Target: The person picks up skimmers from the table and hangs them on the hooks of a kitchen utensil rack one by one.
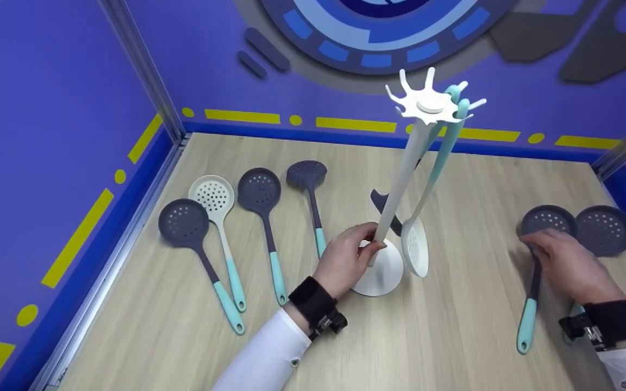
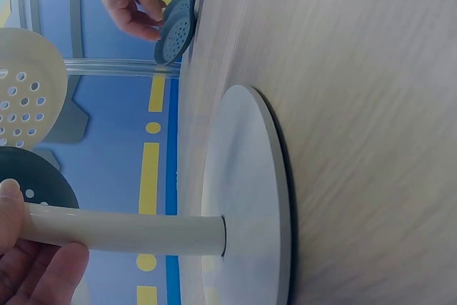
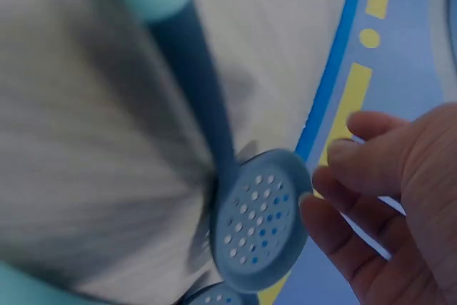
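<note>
My left hand (image 1: 345,258) grips the pole (image 1: 400,179) of a white utensil stand, low down above its round base (image 1: 379,282). A white skimmer (image 1: 415,250) with a mint handle hangs from the stand's pronged top (image 1: 431,106). Behind the pole hangs a second mint-handled utensil, its dark head (image 1: 386,209) partly hidden. On the right, my right hand (image 1: 576,266) is over a dark skimmer (image 3: 257,219), thumb and fingers loosely bent and apart beside its rim. Whether a fingertip touches the rim, I cannot tell. Another dark skimmer (image 1: 606,231) lies just right of it.
Left of the stand lie a dark skimmer (image 1: 183,222), a white skimmer (image 1: 212,198), another dark skimmer (image 1: 259,190) and a dark utensil with an angled head (image 1: 306,174). Patterned blue walls (image 1: 47,136) enclose the wooden table (image 1: 427,336) at the back and sides.
</note>
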Action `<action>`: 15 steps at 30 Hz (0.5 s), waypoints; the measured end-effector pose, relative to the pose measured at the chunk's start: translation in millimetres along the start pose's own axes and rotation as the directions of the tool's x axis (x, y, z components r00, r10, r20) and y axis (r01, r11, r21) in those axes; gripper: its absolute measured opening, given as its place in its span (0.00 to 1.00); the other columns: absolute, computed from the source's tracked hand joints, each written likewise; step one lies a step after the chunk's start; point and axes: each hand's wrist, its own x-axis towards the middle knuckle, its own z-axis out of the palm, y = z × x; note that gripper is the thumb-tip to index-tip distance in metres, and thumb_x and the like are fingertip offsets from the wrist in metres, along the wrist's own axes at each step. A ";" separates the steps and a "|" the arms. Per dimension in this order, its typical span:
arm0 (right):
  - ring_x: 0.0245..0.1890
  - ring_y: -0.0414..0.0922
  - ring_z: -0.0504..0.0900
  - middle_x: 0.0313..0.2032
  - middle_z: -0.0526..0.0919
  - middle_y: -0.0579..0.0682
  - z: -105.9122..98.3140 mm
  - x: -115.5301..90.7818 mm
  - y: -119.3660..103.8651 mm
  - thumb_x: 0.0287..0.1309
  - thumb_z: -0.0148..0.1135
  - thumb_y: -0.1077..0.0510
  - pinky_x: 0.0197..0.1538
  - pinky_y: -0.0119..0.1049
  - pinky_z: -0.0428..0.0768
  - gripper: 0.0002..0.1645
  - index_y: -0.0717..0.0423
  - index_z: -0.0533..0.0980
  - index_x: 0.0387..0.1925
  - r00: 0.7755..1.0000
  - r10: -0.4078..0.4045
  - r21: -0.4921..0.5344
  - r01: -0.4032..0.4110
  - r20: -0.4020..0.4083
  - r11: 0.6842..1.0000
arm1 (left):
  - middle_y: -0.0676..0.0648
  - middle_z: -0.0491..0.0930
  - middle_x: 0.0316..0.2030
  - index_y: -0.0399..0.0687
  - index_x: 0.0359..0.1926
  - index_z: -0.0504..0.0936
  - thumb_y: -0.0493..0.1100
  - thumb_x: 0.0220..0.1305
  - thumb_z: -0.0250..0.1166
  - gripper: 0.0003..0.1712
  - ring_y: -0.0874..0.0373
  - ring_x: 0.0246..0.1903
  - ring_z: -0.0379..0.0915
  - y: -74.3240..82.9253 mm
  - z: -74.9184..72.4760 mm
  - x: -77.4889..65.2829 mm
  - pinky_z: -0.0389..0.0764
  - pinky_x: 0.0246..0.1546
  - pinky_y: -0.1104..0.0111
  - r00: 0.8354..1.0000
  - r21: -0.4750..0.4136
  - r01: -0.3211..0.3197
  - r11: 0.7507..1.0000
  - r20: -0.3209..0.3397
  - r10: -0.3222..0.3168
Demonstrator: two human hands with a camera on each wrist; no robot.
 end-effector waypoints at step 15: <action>0.51 0.65 0.82 0.49 0.85 0.62 9.8 0.4 20.0 0.56 0.58 0.77 0.49 0.64 0.80 0.20 0.56 0.85 0.44 0.990 -0.103 -0.089 0.112 0.095 0.990 | 0.54 0.85 0.46 0.55 0.55 0.81 0.51 0.72 0.63 0.15 0.68 0.47 0.81 -0.2 -0.1 -0.3 0.82 0.43 0.82 1.000 -0.015 -0.011 1.000 -0.002 0.011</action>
